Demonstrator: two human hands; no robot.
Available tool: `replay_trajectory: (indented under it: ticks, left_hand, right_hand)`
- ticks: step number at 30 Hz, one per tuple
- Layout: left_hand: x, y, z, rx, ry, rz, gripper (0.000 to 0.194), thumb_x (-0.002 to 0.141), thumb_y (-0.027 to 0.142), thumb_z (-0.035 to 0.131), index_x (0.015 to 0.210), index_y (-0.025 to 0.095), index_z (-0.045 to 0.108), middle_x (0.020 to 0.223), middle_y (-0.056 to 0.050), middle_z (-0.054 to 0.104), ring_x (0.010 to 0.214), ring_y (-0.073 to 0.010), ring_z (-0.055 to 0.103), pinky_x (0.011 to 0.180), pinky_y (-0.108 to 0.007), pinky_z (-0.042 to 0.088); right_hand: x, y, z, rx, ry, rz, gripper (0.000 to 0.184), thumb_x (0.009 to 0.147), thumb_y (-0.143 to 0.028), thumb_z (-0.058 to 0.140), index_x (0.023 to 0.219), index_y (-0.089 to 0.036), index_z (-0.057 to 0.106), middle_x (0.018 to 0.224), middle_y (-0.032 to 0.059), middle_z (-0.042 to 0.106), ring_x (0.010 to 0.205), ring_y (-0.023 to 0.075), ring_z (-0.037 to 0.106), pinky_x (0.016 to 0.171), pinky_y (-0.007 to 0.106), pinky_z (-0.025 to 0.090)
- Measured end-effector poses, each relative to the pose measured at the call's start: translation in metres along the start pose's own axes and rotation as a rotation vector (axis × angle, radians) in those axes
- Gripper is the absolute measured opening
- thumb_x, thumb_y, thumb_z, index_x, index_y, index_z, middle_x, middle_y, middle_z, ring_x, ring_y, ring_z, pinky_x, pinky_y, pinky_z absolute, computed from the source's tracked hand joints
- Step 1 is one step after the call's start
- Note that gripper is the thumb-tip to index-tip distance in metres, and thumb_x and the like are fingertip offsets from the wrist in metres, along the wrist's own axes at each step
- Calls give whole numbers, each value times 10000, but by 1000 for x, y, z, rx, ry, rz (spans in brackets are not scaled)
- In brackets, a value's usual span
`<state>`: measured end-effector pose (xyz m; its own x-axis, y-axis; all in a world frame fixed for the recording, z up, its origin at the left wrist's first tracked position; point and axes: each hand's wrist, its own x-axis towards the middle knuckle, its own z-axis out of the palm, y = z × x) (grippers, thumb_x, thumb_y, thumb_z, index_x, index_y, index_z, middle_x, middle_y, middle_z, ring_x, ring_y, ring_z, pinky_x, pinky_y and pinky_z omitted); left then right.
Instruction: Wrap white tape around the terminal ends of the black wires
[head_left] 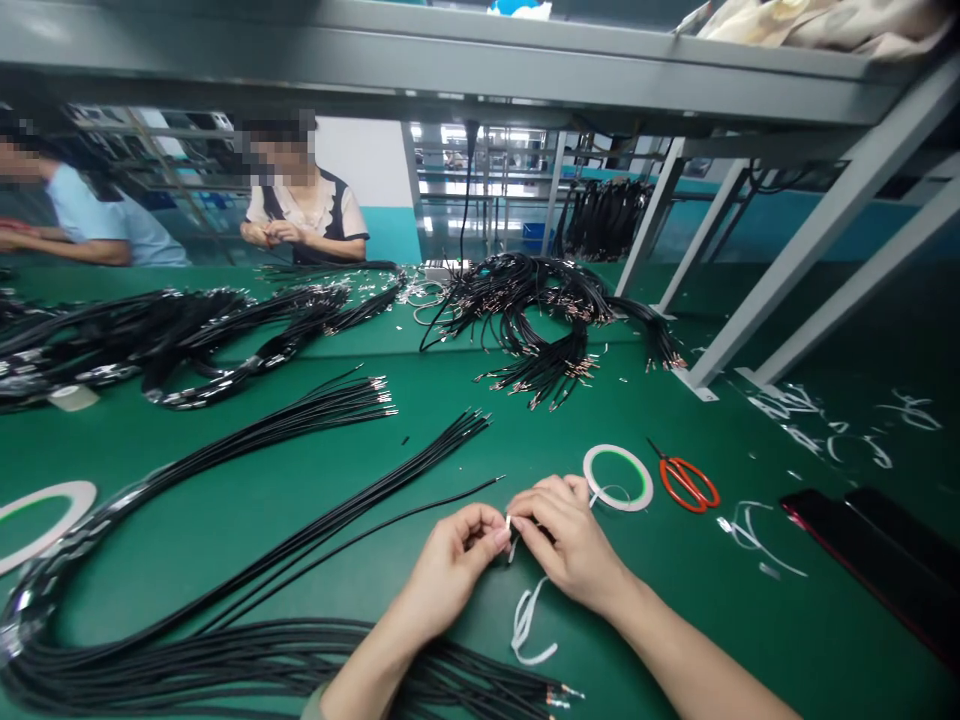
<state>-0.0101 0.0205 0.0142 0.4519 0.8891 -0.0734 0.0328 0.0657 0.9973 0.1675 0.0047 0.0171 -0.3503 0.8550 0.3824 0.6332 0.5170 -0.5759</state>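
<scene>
My left hand and my right hand meet over the green table, fingertips pinched together. Between them is a small white strip, partly hidden by the fingers. A ring-shaped white roll lies just behind my right hand, with a narrow strip coming off it. Below the fingers a curled white strip rests on the table. One single black cable ends near my left fingertips. A bundle of black cables passes under my left forearm.
Red-handled scissors lie right of the roll, near loose white scraps and a dark flat device. Heaps of black cables cover the back. Metal legs stand at right. Two people sit opposite.
</scene>
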Motion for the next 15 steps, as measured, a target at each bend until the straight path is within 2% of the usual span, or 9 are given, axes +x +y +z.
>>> replay_trajectory:
  ticks: [2,4,6,8,10,12,14,15]
  left_hand:
    - [0,-2,1,6,-24,5,225,830,362,601,769,146,600,689,-6,588,662,-134,522,667,-244,412]
    - [0,-3,2,11,-48,-11,227,807,371,627,775,148,601,676,-2,588,650,-135,528,655,-243,412]
    - [0,-4,3,14,-56,-24,232,787,379,647,773,151,604,668,-2,599,645,-137,535,648,-244,416]
    - [2,-3,2,10,13,-18,242,774,394,654,763,157,605,676,-6,615,653,-138,543,652,-245,421]
    - [5,-2,-2,-12,130,-23,263,758,419,660,756,162,604,686,-7,624,647,-135,545,638,-241,427]
    - [8,-3,-7,-44,214,-56,293,727,444,680,749,162,603,688,-8,627,615,-126,535,589,-226,423]
    - [10,-3,-9,-72,240,-81,312,706,454,695,742,159,603,690,-10,633,581,-116,522,549,-213,415]
    - [10,-3,-9,-80,245,-85,314,701,453,700,739,156,604,690,-12,638,570,-111,519,538,-209,413]
  right_hand:
    - [0,-4,1,-1,29,41,127,917,-201,483,893,-230,604,892,44,692,851,227,559,791,409,299]
    - [2,-5,1,121,123,155,151,926,-235,468,857,-222,602,845,48,669,810,220,554,754,380,334]
    - [6,-3,-2,398,245,318,156,918,-296,499,835,-215,604,802,40,651,742,201,549,674,329,380]
    - [12,3,-9,742,353,465,149,867,-340,592,825,-199,610,785,32,656,623,159,523,570,276,394]
    - [19,16,-19,968,472,584,173,829,-355,646,839,-187,603,739,19,660,497,112,468,476,236,378]
    - [26,36,-33,1000,587,664,176,853,-355,616,891,-185,590,714,9,648,442,92,448,416,213,371]
    - [34,62,-52,998,715,758,177,878,-309,595,969,-158,595,820,38,655,542,118,554,481,247,470]
    - [38,76,-62,987,787,799,207,898,-294,572,1044,-148,588,943,59,650,684,151,617,584,298,527]
